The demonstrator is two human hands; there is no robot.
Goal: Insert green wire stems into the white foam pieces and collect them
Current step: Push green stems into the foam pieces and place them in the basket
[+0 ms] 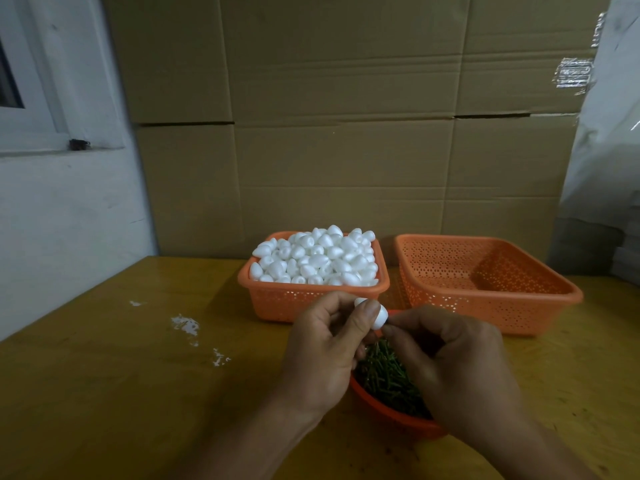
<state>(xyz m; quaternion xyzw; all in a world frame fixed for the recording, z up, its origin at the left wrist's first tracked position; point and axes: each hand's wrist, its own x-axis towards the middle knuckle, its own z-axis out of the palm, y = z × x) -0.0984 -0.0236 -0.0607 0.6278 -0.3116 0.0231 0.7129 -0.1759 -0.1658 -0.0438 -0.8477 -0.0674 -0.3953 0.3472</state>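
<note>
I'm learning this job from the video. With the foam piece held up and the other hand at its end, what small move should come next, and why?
Probably push the stem farther in. The left hand pinches a white foam piece, and the right hand pinches something dark at its lower end, likely a green wire stem; it is too small to tell how deep it sits. The right basket, which looks empty, likely receives it afterwards.

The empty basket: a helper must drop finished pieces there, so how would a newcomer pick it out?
Start at the yellow table before the stacked cardboard boxes, where two orange perforated baskets stand side by side at the back. The empty basket is the right one. Its neighbour, the full basket, is heaped with white foam pieces; the shallow tray nearer the person holds green stems.
</note>
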